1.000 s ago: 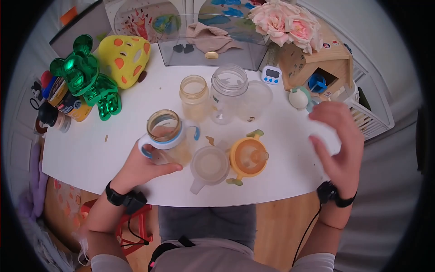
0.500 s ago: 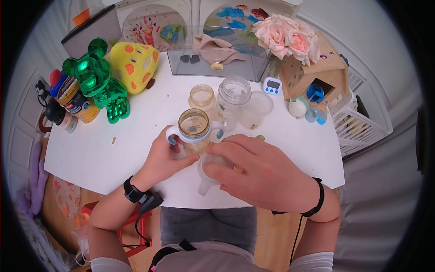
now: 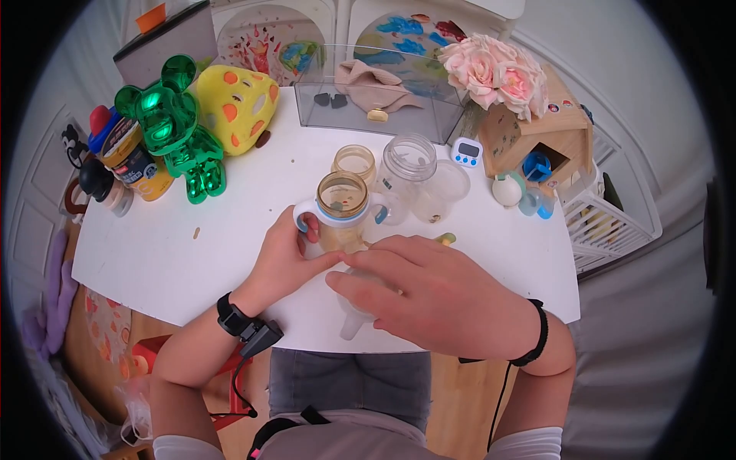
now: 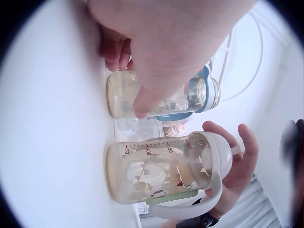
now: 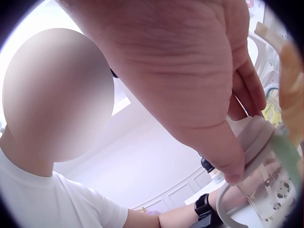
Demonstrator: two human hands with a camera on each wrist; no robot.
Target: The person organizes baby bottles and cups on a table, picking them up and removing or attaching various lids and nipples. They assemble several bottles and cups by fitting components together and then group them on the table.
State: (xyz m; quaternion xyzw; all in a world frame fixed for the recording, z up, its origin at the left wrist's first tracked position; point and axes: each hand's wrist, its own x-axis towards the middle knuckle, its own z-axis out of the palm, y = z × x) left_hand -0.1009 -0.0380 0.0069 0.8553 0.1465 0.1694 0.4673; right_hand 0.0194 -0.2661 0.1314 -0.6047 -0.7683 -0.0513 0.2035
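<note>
In the head view my left hand (image 3: 280, 264) grips a clear amber-tinted baby bottle with an uncovered mouth (image 3: 343, 195), which wears a white and blue two-handled ring. The left wrist view has its base (image 4: 114, 92) on the table. Just to its right stands a second baby bottle (image 4: 152, 166), upright, with printed measuring marks and pale grey handles. My right hand (image 3: 441, 295) covers its top from above, thumb and fingers curled round the pale lid (image 5: 256, 140). Beside it a sippy cup with orange lid is mostly hidden behind the right hand, its green handle (image 3: 446, 239) showing.
Behind the bottles stand an amber jar-like bottle (image 3: 355, 159), a wide clear bottle (image 3: 409, 157) and a translucent container (image 3: 446, 180). A timer (image 3: 466, 152), wooden house (image 3: 537, 130) and small bottles are at right. A green bear figure (image 3: 170, 126) and yellow plush (image 3: 238, 107) stand left.
My right hand has come in from the right side of the table onto the second bottle's lid. My left hand has shifted the ringed bottle a little rightward and away from me.
</note>
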